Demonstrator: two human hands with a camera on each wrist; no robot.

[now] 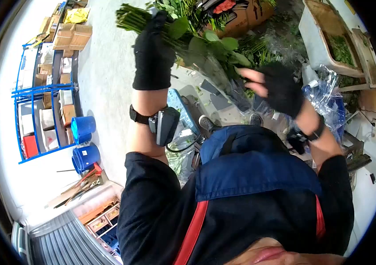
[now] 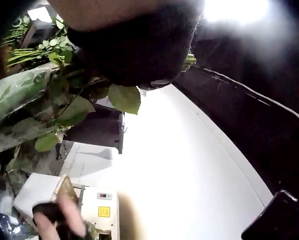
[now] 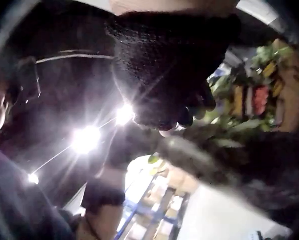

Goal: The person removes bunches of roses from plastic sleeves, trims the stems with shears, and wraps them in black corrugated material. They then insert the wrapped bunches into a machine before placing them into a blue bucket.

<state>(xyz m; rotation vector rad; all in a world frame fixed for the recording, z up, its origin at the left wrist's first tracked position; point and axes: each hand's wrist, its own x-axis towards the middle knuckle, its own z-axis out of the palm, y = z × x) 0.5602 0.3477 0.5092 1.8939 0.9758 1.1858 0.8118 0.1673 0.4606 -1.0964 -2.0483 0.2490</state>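
Note:
My left hand, in a black glove, grips a bunch of green leafy stems near the cut ends. Broad leaves spread from the bunch to the right, and clear plastic wrap surrounds its lower right part. In the left wrist view the stem ends poke out past the dark glove. My right hand, in a black glove with bare fingertips, is beside the wrapped end, its fingers extended toward the leaves. The right wrist view shows that glove close above the blurred wrap.
A cardboard box and loose greenery lie ahead. To the right are a white trough holding leaves and crumpled clear plastic. Blue shelving and blue buckets stand left. Leaf scraps litter the floor.

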